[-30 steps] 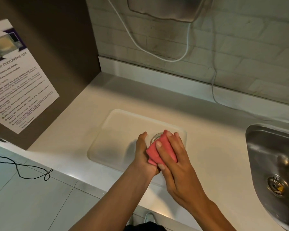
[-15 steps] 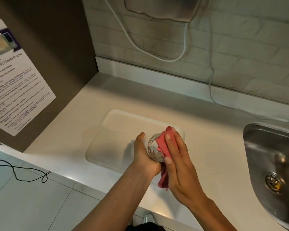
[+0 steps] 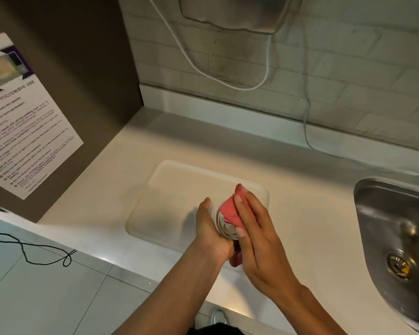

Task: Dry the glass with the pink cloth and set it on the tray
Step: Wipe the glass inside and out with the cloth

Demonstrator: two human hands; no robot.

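My left hand [image 3: 209,228] grips a clear glass [image 3: 224,229] from its left side, above the near right part of the white tray [image 3: 179,184]. The glass's round end faces the camera. My right hand [image 3: 257,235] presses the pink cloth [image 3: 230,209] against the glass's right side and over its end, fingers laid across the cloth. A tail of cloth hangs below the hands. Most of the glass is hidden by both hands.
The tray lies on a white counter [image 3: 300,213]. A steel sink [image 3: 397,238] with a drain sits at the right. Behind are a tiled wall, white cables [image 3: 307,131] and a metal appliance [image 3: 235,13]. A microwave notice [image 3: 22,122] hangs on the brown panel at left.
The cloth has slid from covering the glass's near face to its right side and end, so the glass's round end shows. Both hands stay over the tray's near right part.
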